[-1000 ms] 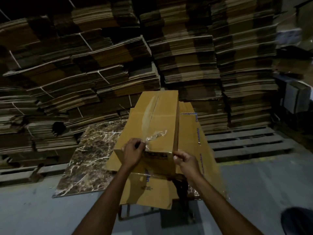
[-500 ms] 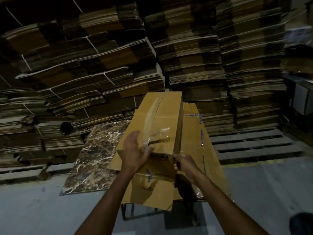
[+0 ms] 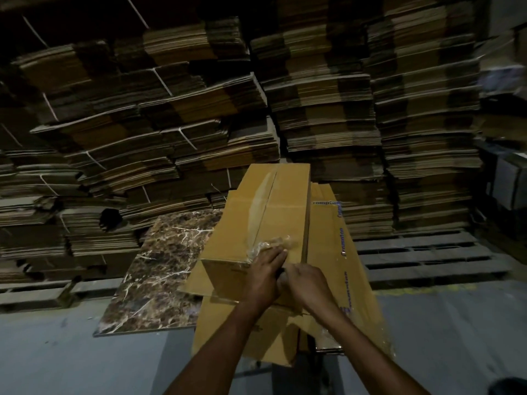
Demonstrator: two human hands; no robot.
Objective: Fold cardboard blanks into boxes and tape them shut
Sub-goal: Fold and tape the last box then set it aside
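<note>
A long folded cardboard box [image 3: 273, 220] lies on a stack of flat cardboard blanks [image 3: 342, 280] in front of me. Clear tape [image 3: 261, 201] runs along its top seam and ends in a crumpled loose bit [image 3: 278, 243] near the box's near end. My left hand [image 3: 263, 276] lies flat on the near end of the box, fingers pressing beside the crumpled tape. My right hand [image 3: 306, 283] is next to it at the near right corner, fingers curled; a small dark item shows between the two hands, too blurred to name.
A brown marble-patterned slab [image 3: 159, 269] lies to the left under the blanks. Tall bundled stacks of flat cardboard [image 3: 199, 124] fill the background. Wooden pallets [image 3: 427, 258] sit at the right, grey concrete floor [image 3: 57, 360] below.
My left hand slid right along the box's near end over the tape. My right hand moved left from the box's right corner and now meets the left hand.
</note>
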